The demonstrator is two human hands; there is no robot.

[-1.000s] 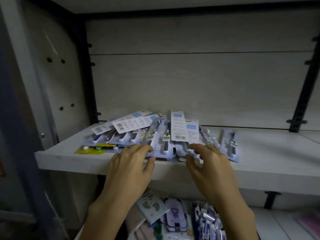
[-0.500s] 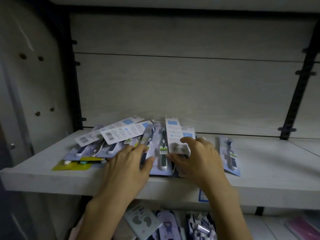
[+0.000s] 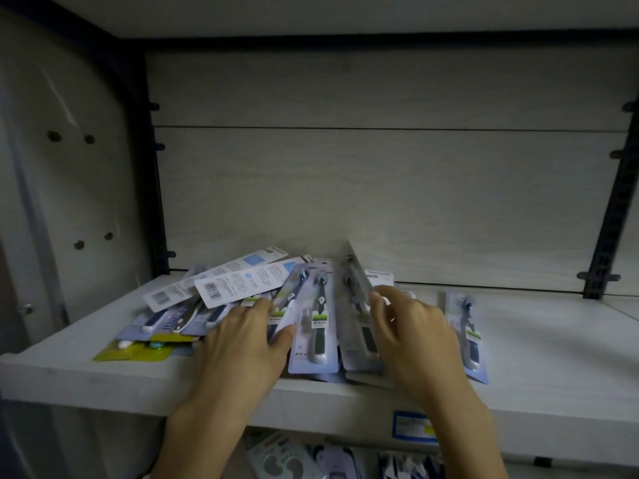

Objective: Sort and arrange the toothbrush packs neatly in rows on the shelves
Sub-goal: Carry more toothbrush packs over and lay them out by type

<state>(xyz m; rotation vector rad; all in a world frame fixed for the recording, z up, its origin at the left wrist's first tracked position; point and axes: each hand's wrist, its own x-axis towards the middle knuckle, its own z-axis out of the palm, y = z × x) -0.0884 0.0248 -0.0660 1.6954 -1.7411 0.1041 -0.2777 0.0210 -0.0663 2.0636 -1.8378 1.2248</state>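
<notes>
Step in hand, as judged: sorting of the loose heap of toothbrush packs (image 3: 242, 299) on the upper shelf (image 3: 539, 344); no row is yet formed.

Left hand (image 3: 242, 344): laid flat on the heap, fingers nearly straight and spread, thumb set against the edge of a face-up pack (image 3: 313, 326). Nothing is gripped.

Right hand (image 3: 411, 335): fingers curled round a tilted pack (image 3: 358, 288), which is lifted on edge at the right of the heap, its top end raised toward the back panel (image 3: 380, 202).

One single pack (image 3: 466, 335) lies flat, apart from the heap, right of the right hand. Two yellow-green packs (image 3: 138, 349) lie at the heap's left front corner, partly under the others. Several packs are turned barcode side up.

Next move, as judged: the tilted pack is to be drawn clear and laid flat, parallel to the single pack, while the heap is steadied by the left hand.

Lower shelf: assorted other packaged goods (image 3: 280, 459) are partly seen; their kind cannot be told. A blue price label (image 3: 413, 426) is fixed to the upper shelf's front edge.
</notes>
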